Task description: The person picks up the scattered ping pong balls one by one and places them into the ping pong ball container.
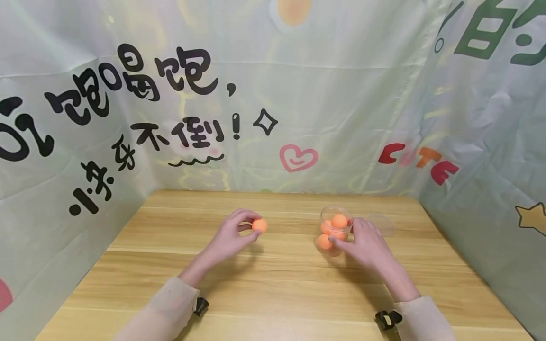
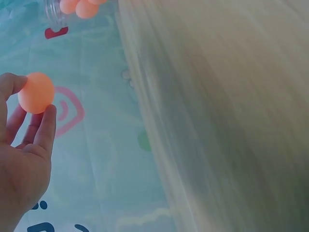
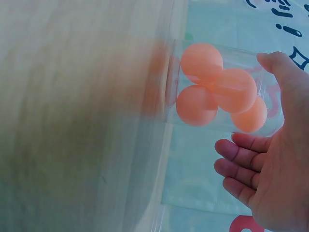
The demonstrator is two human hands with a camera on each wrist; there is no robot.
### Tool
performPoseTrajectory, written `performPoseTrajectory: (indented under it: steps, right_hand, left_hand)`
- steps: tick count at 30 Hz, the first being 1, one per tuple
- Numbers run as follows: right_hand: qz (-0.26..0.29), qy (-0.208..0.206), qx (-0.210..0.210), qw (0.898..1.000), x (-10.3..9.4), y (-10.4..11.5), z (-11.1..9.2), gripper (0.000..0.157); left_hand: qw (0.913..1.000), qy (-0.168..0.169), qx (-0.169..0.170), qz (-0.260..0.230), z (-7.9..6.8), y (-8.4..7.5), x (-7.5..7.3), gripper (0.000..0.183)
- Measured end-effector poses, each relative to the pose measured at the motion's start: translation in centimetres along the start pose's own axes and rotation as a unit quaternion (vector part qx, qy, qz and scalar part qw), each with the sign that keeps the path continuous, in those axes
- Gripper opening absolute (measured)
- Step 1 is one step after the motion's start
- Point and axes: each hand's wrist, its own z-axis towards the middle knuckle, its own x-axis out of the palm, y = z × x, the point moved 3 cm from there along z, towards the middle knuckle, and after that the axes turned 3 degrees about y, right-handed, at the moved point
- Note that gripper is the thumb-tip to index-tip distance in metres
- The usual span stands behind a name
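My left hand [image 1: 228,239] pinches an orange ping-pong ball [image 1: 259,226] between thumb and fingertips, above the table and left of a clear jar [image 1: 323,215]. The left wrist view shows the same ball [image 2: 36,93] at the fingertips. My right hand [image 1: 367,244] holds the jar near its rim, thumb on the near side and fingers on the right. The jar stands upright without a lid. Several orange balls [image 3: 196,105] are inside it, stacked to just below the rim. In the right wrist view the other fingers [image 3: 239,157] of the right hand are slightly bent beside the jar.
A clear round lid [image 1: 384,225] lies on the wooden table [image 1: 273,289], behind the right hand. Printed fabric [image 1: 341,104] hangs along the table's back and both sides. Dark straps [image 1: 388,320] sit at both sleeve cuffs.
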Motion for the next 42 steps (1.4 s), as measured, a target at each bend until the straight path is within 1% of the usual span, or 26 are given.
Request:
performPoseTrajectory:
  steps: [3,12,16,22,27,32,37,42]
  right_hand:
    - [-0.001,0.000,0.000,1.000,0.0,0.0,0.0,0.071]
    - [-0.006,-0.002,-0.002,1.000,0.1,-0.1,0.0,0.073]
    - [-0.007,0.000,-0.002,1.000,0.2,-0.1,0.0,0.073]
    - [-0.008,0.000,0.000,1.000,0.1,-0.1,0.1,0.073]
    - [-0.010,-0.001,0.003,1.000,0.1,-0.1,0.0,0.071]
    - [-0.011,-0.005,-0.001,1.000,0.1,0.0,0.0,0.072]
    - [-0.012,-0.008,-0.003,1.000,0.1,0.0,0.0,0.072]
    - [-0.014,-0.006,0.000,1.000,0.0,0.0,0.0,0.075]
  left_hand:
    - [0.9999,-0.003,-0.006,-0.009,0.3,-0.1,0.5,0.033]
    - [0.9986,-0.014,-0.039,-0.032,1.4,-0.4,1.7,0.034]
    - [0.9980,-0.017,-0.042,-0.043,1.8,-0.4,2.2,0.034]
    - [0.9969,-0.028,-0.036,-0.064,2.4,-0.5,2.9,0.033]
    - [0.9954,-0.032,-0.027,-0.086,3.0,-1.1,3.8,0.033]
    - [0.9939,-0.033,-0.019,-0.104,3.7,-1.6,4.8,0.032]
    - [0.9932,-0.037,-0.008,-0.110,4.5,-2.1,5.7,0.032]
    - [0.9928,-0.031,-0.003,-0.116,5.3,-2.4,6.5,0.033]
